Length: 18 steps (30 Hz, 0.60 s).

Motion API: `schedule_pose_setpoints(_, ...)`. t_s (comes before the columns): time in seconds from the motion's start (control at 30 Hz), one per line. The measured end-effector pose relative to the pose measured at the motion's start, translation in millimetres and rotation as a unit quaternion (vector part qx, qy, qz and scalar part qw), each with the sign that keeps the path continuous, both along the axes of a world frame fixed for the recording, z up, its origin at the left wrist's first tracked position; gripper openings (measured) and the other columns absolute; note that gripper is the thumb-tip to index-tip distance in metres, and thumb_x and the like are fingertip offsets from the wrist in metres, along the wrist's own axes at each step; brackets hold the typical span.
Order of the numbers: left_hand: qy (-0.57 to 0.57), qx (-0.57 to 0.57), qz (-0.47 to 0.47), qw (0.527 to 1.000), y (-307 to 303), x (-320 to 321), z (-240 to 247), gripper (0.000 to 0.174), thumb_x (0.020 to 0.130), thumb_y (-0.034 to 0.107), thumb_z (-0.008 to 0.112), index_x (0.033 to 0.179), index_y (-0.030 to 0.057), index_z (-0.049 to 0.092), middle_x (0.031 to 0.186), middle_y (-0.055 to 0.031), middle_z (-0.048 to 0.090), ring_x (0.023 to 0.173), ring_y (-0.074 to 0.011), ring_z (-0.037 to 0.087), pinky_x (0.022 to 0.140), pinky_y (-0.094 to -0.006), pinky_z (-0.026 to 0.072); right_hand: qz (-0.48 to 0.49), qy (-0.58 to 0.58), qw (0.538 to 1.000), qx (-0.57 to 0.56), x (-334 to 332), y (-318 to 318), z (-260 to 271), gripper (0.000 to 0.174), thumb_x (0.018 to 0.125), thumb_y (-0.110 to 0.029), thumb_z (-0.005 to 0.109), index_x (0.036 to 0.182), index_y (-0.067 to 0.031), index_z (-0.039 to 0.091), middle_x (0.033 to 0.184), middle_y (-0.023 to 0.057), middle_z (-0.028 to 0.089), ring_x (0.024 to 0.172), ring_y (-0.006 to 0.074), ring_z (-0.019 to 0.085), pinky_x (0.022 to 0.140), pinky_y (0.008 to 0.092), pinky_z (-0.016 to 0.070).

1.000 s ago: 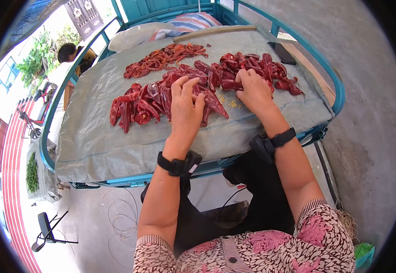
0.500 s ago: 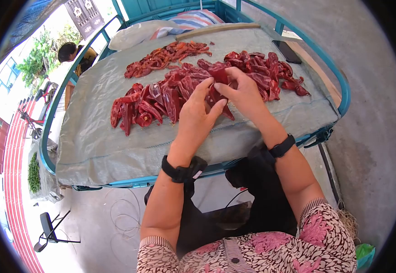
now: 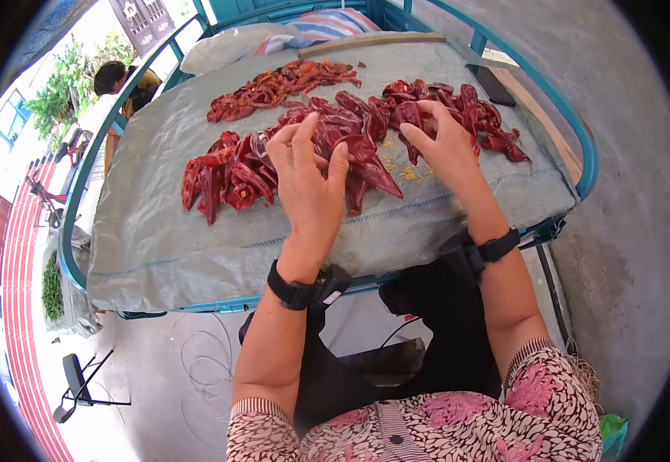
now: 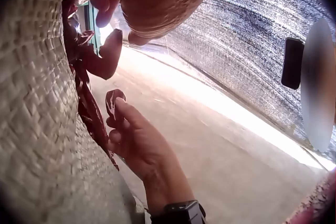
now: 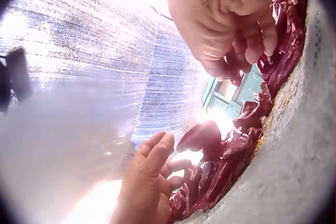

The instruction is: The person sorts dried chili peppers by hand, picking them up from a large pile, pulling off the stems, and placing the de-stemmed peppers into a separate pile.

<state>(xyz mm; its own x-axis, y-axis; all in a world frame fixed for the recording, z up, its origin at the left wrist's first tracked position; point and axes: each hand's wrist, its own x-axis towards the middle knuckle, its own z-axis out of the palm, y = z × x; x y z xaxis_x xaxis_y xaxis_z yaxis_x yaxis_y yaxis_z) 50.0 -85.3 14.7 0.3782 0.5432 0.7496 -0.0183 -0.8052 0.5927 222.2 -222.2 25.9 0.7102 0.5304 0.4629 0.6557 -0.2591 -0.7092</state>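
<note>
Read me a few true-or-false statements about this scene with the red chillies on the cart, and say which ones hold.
1. The dark red dried chilli peppers lie on a grey woven sack cloth. True.
2. The flat black phone lies at the cloth's near left corner. False: it lies at the far right edge.
3. The left hand grips a knife. False: it holds no tool, and its fingers spread over the chilli peppers.
4. Both wrists wear black bands. True.
5. The right hand has its fingers curled onto the chilli peppers. True.
</note>
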Motion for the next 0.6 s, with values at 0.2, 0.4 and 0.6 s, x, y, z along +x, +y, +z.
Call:
schedule_pose_setpoints(0.2,0.077,0.071,-0.149,0.983,-0.8,4.2,-4.7,0.033,0.086,0.007,0.076,0.118,0.0057,0.068,0.104,-0.0108,0.064,0.088,-0.0253,0.066,0.081,-0.0362,0.0528,-0.029,-0.015,0.992,-0.12,-7.9,5.7,-3.2,0.054,0.089,-0.042,0.07,0.132,-0.01,0.058,0.109,0.0201,0.073,0.103,0.0369,0.07,0.086,0.0476,0.0535)
schedule_pose_setpoints(0.4,0.089,0.021,-0.105,0.99,-1.8,5.6,-10.6,0.02,0.085,0.004,0.076,0.104,0.0038,0.069,0.099,-0.0111,0.064,0.088,-0.0276,0.066,0.076,-0.0372,0.053,-0.042,-0.01,0.993,-0.111,-9.5,10.5,-6.6,0.053,0.089,-0.043,0.07,0.13,-0.0104,0.06,0.108,0.0193,0.073,0.103,0.0373,0.07,0.086,0.049,0.0532)
schedule_pose_setpoints(0.6,-0.014,0.075,0.076,0.994,4.9,3.7,-3.8,0.029,0.084,0.004,0.076,0.112,0.0052,0.066,0.103,-0.0102,0.063,0.099,-0.029,0.06,0.087,-0.0397,0.0489,-0.043,0.009,0.996,-0.084,-5.1,10.3,-5.9,0.052,0.089,-0.042,0.07,0.128,-0.009,0.061,0.105,0.0183,0.074,0.099,0.0357,0.071,0.084,0.0476,0.0537)
